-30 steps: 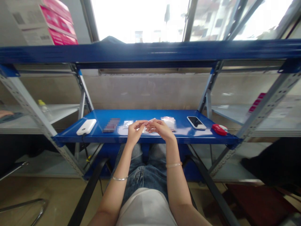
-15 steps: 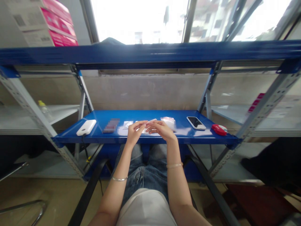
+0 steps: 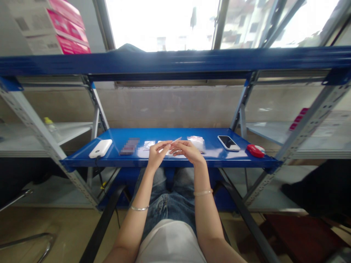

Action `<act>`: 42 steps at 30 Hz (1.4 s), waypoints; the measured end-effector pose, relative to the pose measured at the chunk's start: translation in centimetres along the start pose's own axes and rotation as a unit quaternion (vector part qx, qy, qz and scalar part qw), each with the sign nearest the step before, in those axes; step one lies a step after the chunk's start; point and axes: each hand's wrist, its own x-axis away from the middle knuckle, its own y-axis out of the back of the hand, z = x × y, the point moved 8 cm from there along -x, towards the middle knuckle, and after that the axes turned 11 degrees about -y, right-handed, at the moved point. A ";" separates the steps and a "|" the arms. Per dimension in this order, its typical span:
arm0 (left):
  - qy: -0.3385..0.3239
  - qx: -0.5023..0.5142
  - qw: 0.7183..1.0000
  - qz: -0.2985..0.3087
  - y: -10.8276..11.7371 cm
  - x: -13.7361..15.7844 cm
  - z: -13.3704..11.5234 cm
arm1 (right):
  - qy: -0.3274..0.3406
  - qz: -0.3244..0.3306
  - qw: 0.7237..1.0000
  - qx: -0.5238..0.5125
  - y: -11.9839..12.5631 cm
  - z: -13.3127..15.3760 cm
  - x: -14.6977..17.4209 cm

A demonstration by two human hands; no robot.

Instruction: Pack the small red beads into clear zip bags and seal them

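My left hand (image 3: pixel 156 153) and my right hand (image 3: pixel 187 151) meet over the front edge of the blue shelf (image 3: pixel 82 159). Between their fingertips they pinch a small thin clear packet (image 3: pixel 175 140), seen almost edge-on. Flat on the shelf just behind the hands lie small clear packets (image 3: pixel 148 144), and a clear bag with pink contents (image 3: pixel 197 141) sits to the right of them.
A white power bank (image 3: pixel 100 147) lies at the shelf's left end, and a dark flat item (image 3: pixel 129 145) beside it. A phone (image 3: pixel 229 142) and a red object (image 3: pixel 256 150) lie to the right. Grey shelves flank both sides; pink-and-white boxes (image 3: pixel 52 25) stand top left.
The packet between my fingers has tilted to a thinner, edge-on angle. Both hands stay in the same place.
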 end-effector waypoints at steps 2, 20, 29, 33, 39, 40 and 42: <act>0.000 -0.002 1.000 0.001 0.0 0.0 0.0 | 0.002 -0.001 1.000 0.001 0.0 0.0 0.0; 0.010 0.015 1.000 0.011 -0.1 0.1 -0.1 | 0.005 -0.003 1.000 0.030 -0.4 0.2 0.0; 0.002 0.013 1.000 0.019 -0.1 0.1 0.0 | 0.013 0.004 0.999 0.043 -0.5 0.3 0.0; 0.002 0.008 1.000 0.018 0.0 0.1 0.1 | 0.007 -0.001 0.999 0.042 -0.5 0.3 0.0; -0.008 0.006 1.000 0.022 -0.1 0.1 0.0 | -0.001 -0.008 0.999 0.031 -0.5 0.2 0.0; -0.010 0.005 1.000 0.023 -0.2 0.1 0.0 | -0.003 -0.005 1.000 0.026 -0.5 0.1 -0.1; -0.012 0.002 1.000 0.024 -0.3 0.1 0.0 | -0.011 -0.002 1.000 0.015 -0.6 0.0 -0.2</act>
